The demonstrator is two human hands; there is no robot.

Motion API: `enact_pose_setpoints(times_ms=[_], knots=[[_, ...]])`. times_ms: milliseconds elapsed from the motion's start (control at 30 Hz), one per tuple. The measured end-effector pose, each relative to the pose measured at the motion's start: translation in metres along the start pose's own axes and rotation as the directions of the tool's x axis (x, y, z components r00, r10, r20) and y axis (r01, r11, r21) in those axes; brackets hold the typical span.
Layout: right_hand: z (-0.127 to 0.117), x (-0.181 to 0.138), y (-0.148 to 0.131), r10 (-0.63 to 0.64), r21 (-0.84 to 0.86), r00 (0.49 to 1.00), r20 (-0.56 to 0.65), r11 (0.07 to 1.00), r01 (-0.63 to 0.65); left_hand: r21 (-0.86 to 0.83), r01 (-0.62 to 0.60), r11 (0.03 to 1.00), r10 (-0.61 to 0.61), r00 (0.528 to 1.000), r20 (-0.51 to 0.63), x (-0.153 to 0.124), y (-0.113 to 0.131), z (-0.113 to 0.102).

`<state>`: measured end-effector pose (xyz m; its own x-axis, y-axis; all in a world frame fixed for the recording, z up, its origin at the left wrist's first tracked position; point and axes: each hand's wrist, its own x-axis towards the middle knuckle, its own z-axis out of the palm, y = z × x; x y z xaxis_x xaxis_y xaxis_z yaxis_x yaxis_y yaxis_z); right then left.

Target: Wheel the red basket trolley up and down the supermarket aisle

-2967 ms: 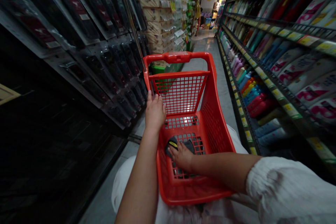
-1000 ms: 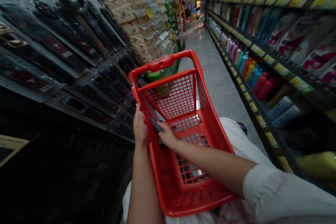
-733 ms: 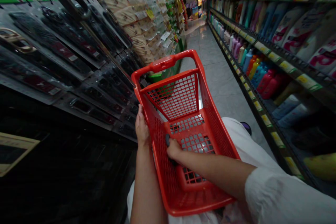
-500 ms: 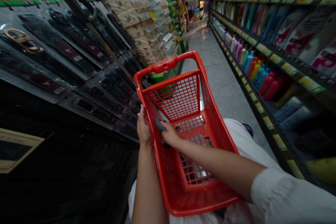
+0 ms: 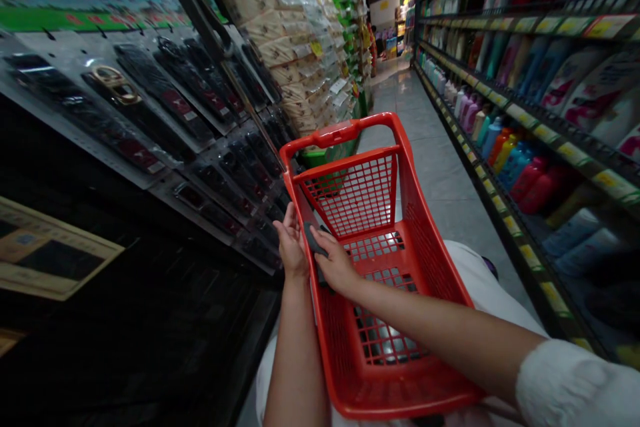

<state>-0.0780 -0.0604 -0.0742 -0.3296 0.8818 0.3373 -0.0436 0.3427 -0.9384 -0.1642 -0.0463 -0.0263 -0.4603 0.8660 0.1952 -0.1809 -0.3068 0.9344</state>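
A red plastic shopping basket (image 5: 430, 247) with a raised handle sits in front of me in a shop aisle. My left hand (image 5: 290, 247) rests against the outside of its left rim, fingers curled on the edge. My right hand (image 5: 336, 265) reaches across inside the basket and is closed on a dark grey item (image 5: 314, 247) held up against the left wall. The basket's mesh floor shows bare below my forearm.
A dark display wall of packaged belts (image 5: 165, 107) runs close on the left, with stacked tissue packs (image 5: 295, 40) beyond. Shelves of bottles and refill pouches (image 5: 530, 120) line the right. A tiled aisle floor (image 5: 440, 173) runs ahead between them.
My right hand has lifted the dark item from the basket floor to the left rim beside my left hand. The view has tilted upward and the basket has shifted slightly right.
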Motion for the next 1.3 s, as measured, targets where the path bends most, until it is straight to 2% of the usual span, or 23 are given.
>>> enact_pose_setpoints(times_ms=[100,233,333,500,667,800,933,1067,1167,1233,1300], knots=[[0.001,0.021,0.001,-0.060,-0.066,0.998,-0.010,0.996,0.059,0.026,-0.013,1.000,0.013,1.000,-0.011,0.001,0.000,-0.002],[-0.005,0.063,-0.002,-0.054,-0.192,0.998,0.026,0.980,0.058,-0.006,-0.021,1.000,0.021,0.999,-0.027,0.001,0.001,0.000],[-0.013,0.069,-0.006,-0.056,-0.287,0.994,0.098,0.954,0.082,-0.032,-0.018,0.999,0.017,0.999,-0.046,0.001,0.003,0.002],[-0.028,0.026,-0.012,-0.060,-0.412,0.974,0.216,0.899,0.147,-0.044,-0.006,0.999,0.004,0.999,-0.039,0.001,0.003,0.000],[-0.039,-0.012,-0.023,-0.020,-0.434,0.950,0.311,0.886,0.161,-0.015,-0.041,0.999,0.041,0.999,-0.008,0.002,0.000,-0.004],[-0.048,-0.036,-0.037,0.013,-0.438,0.926,0.378,0.883,0.166,-0.101,-0.031,0.994,0.030,0.999,-0.009,0.005,-0.003,-0.007],[-0.056,-0.067,-0.053,0.060,-0.478,0.869,0.491,0.853,0.211,-0.212,-0.008,0.977,0.004,1.000,-0.019,0.007,-0.006,-0.009],[-0.064,-0.093,-0.069,0.193,-0.553,0.799,0.570,0.809,0.199,-0.245,-0.011,0.970,0.007,1.000,-0.017,0.006,-0.007,-0.007],[-0.071,-0.099,-0.070,0.187,-0.498,0.770,0.610,0.846,0.189,-0.251,-0.009,0.968,0.003,1.000,-0.026,0.005,-0.007,-0.006],[-0.073,-0.095,-0.062,0.135,-0.374,0.796,0.590,0.920,0.121,-0.252,-0.011,0.968,0.001,0.999,-0.041,0.006,-0.007,-0.005],[-0.070,-0.085,-0.048,0.118,-0.210,0.876,0.468,0.977,-0.019,-0.250,-0.013,0.968,0.000,0.999,-0.052,0.007,-0.007,-0.005]])
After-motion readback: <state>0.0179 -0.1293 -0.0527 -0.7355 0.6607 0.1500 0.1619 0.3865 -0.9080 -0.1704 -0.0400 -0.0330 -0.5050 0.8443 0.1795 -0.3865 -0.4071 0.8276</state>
